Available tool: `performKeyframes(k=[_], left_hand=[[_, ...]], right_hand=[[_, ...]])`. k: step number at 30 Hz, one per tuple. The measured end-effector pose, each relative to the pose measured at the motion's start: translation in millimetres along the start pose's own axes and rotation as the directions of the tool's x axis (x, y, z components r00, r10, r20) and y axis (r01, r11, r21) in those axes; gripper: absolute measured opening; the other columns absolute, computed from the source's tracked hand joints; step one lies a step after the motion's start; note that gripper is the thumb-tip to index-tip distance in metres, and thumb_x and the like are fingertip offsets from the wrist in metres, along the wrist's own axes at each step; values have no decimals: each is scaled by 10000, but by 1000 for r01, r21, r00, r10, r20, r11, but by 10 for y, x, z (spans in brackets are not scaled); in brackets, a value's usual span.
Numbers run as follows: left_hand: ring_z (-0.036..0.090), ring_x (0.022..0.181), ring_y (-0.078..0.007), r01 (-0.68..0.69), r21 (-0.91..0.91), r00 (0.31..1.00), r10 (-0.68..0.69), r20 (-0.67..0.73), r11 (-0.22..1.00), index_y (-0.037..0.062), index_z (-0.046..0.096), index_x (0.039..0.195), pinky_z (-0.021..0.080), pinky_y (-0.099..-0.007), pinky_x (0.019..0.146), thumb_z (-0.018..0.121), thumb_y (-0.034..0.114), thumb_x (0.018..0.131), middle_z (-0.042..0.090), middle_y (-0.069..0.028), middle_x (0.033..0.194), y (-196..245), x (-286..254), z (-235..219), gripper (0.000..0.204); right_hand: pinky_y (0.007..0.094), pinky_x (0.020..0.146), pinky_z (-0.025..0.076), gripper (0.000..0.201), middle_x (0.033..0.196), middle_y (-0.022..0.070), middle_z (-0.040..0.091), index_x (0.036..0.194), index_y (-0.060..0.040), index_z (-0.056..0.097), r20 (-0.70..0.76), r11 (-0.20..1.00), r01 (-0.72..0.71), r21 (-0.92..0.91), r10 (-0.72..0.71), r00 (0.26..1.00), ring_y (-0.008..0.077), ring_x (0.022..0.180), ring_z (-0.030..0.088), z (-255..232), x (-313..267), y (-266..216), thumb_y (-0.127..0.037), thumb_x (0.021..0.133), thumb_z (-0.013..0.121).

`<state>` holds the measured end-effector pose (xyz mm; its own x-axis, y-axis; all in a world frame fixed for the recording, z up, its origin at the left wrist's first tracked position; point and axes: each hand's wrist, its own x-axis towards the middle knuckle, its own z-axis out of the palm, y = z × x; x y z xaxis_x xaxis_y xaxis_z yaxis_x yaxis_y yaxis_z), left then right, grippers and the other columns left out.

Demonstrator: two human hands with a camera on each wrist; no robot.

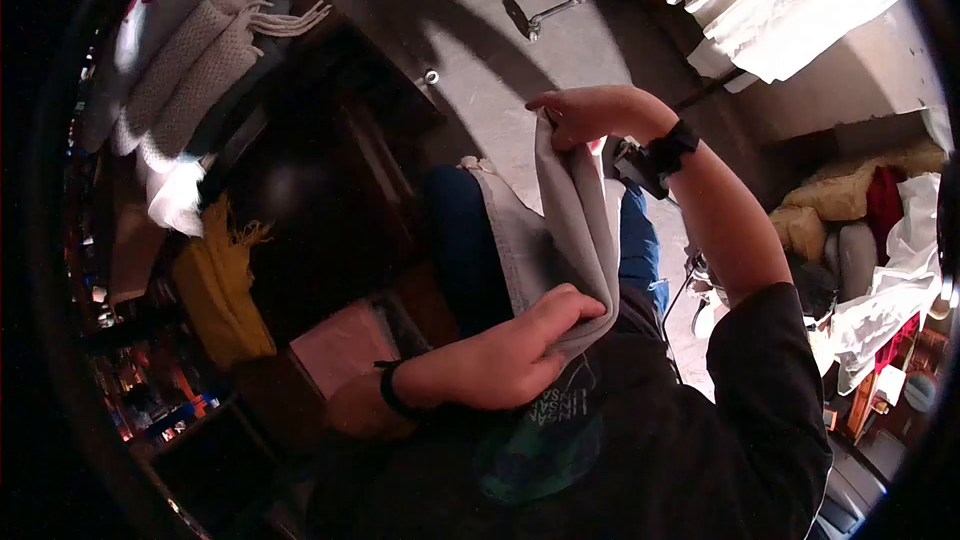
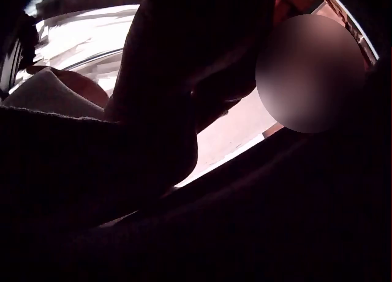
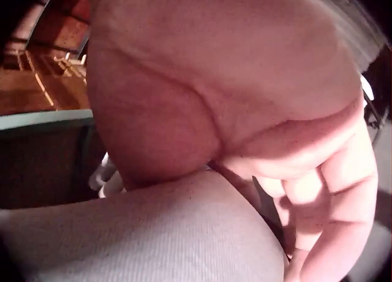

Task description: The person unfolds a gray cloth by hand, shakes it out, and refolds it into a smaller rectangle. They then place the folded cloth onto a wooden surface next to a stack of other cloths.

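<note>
A light grey piece of knit cloth (image 1: 575,205) lies lengthwise over the lap, gathered into a long fold with a stitched edge on its left part. My right hand (image 1: 600,115) grips its far end, raised over the knees; in the right wrist view the fingers (image 3: 343,190) curl down around the finely ribbed cloth (image 3: 153,233). Near the waist, my left hand (image 1: 490,350) holds the close end, its thumb side on top and other fingers partly hidden. In the left wrist view the hand is mostly dark, with a peak of grey cloth (image 2: 52,95) beyond.
Chunky knitted scarves (image 1: 195,70) with fringes hang at upper left, above a mustard scarf (image 1: 225,285). Pink folded cloth (image 1: 345,340) lies left of the lap. A wheeled stand (image 1: 560,5) is ahead; white drapery (image 1: 780,15) and heaped fabrics (image 1: 840,195) are to the right.
</note>
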<state>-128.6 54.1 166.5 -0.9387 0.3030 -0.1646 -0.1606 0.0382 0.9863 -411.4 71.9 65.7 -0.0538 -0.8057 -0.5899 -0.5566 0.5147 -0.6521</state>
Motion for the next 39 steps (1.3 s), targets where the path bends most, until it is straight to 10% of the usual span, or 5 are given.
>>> performKeyframes(k=[7, 10, 21, 32, 39], left_hand=[[466, 1220, -285, 19, 75, 999, -22, 43, 997, -18, 445, 1301, 334, -352, 1071, 511, -86, 770, 466, -168, 1233, 1, -14, -227, 540], [534, 1084, -283, 41, 244, 936, 49, -349, 969, -31, 508, 1213, 404, -335, 989, 439, -104, 762, 515, -152, 1093, 4, -125, -633, 462], [573, 1135, -275, 215, 727, 596, 502, -627, 652, 27, 552, 1192, 415, -341, 1010, 442, -135, 860, 585, -138, 1165, 261, -56, -1690, 385], [615, 1113, -317, 350, 866, 542, 677, -497, 356, 49, 563, 1218, 470, -378, 967, 444, -114, 883, 638, -157, 1167, 468, -252, -1880, 391], [621, 1050, -333, 93, 851, 912, 298, -281, 517, 25, 635, 1120, 511, -407, 896, 559, -34, 805, 637, -162, 1110, 675, -1357, -936, 330]], right_hand=[[351, 452, 529, 401, 782, 132, 685, 1144, -131, 704, -68, 888, -109, -447, 88, 994, 230, 540, 635, -448, 86, 168, -59, 826, 471], [278, 390, 431, 323, 657, 63, 618, 1063, -75, 722, -415, 992, -129, 5, 120, 902, 134, 470, 540, -862, -405, 196, -64, 834, 495], [203, 563, 453, 250, 774, 36, 642, 1105, 17, 687, -904, 800, 551, 237, -26, 426, 62, 595, 533, -1017, -1540, -509, -75, 933, 531], [210, 589, 454, 253, 864, 63, 677, 1114, 40, 666, -899, 815, 522, 251, -4, 438, 83, 614, 553, -944, -1605, -758, -81, 946, 520], [302, 511, 471, 207, 742, 59, 618, 941, -22, 680, -699, 965, 238, 108, -97, 709, 167, 601, 625, 111, -2494, -918, -53, 739, 654]])
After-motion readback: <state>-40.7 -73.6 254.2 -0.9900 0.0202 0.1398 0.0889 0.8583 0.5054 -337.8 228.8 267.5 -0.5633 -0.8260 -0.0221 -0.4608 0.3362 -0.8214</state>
